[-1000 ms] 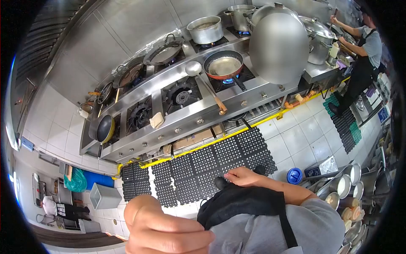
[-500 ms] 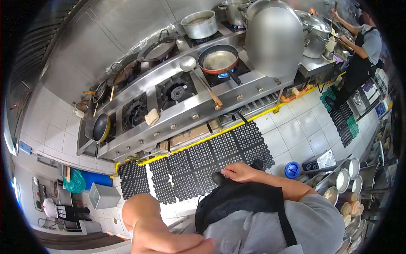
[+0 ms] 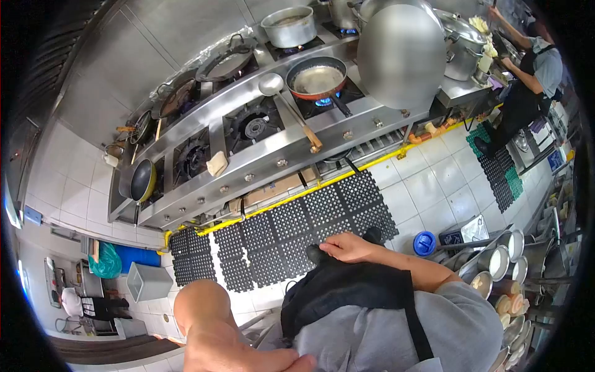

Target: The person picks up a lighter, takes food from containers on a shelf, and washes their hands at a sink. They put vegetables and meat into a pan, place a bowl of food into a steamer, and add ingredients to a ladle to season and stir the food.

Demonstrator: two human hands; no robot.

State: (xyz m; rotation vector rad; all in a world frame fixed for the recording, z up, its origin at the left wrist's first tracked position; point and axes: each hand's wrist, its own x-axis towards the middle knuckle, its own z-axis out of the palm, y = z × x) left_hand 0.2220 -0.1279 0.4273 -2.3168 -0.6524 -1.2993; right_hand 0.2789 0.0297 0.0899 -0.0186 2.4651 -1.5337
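My right hand [image 3: 342, 246] hangs in front of the black apron [image 3: 347, 291], above the dark shoes. Its fingers are curled into a loose fist, and nothing shows in it. My left arm is bent close to the camera, and my left hand [image 3: 248, 359] is near my chest at the bottom edge. The frame cuts that hand off, so its fingers are mostly hidden. Both hands are apart from the stove [image 3: 266, 164]. On it, a red frying pan [image 3: 319, 80] sits over a blue flame, and a ladle [image 3: 291, 111] with a wooden handle lies beside it.
A folded cloth [image 3: 217, 163] and a yellow pan [image 3: 144, 180] rest on the stove. Pots, including an open pot [image 3: 288, 28], stand behind. Rubber mats [image 3: 291, 229] cover the floor. Stacked containers [image 3: 496, 263] are at the right. A co-worker [image 3: 533, 80] cooks at upper right; another person [image 3: 87, 304] is far left.
The view has shifted slightly, so the stove and floor sit a little further left. My hands keep nearly the same pose. At the far right, pale food has risen in the co-worker's pan.
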